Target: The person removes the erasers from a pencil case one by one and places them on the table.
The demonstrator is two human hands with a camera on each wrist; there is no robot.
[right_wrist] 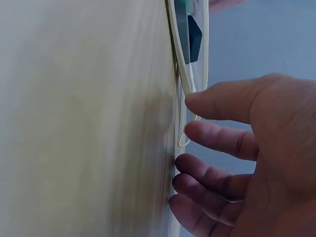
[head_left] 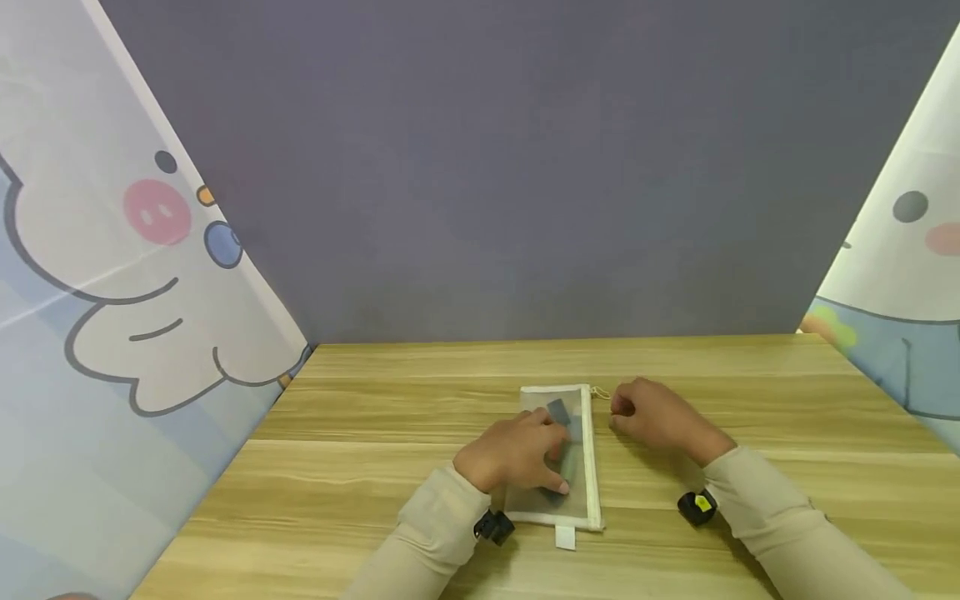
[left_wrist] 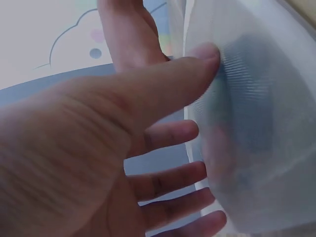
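A translucent mesh pouch (head_left: 536, 500) with white edging lies on the wooden table, dark and greenish contents (head_left: 558, 410) showing through it. My left hand (head_left: 517, 450) rests on the pouch with fingers spread; in the left wrist view its thumb and fingertips meet the mesh (left_wrist: 291, 148). My right hand (head_left: 656, 412) is just right of the pouch's far corner, beside a thin cord loop (head_left: 600, 392). The right wrist view shows the right hand (right_wrist: 222, 158) with thumb and fingers apart and relaxed near the loop (right_wrist: 183, 140), holding nothing.
A white tag (head_left: 566, 537) sticks out from the pouch's near edge. The wooden table (head_left: 360, 467) ends at a grey back panel (head_left: 525, 167). Cartoon-printed sheets hang at the left (head_left: 75, 275) and right (head_left: 900, 275).
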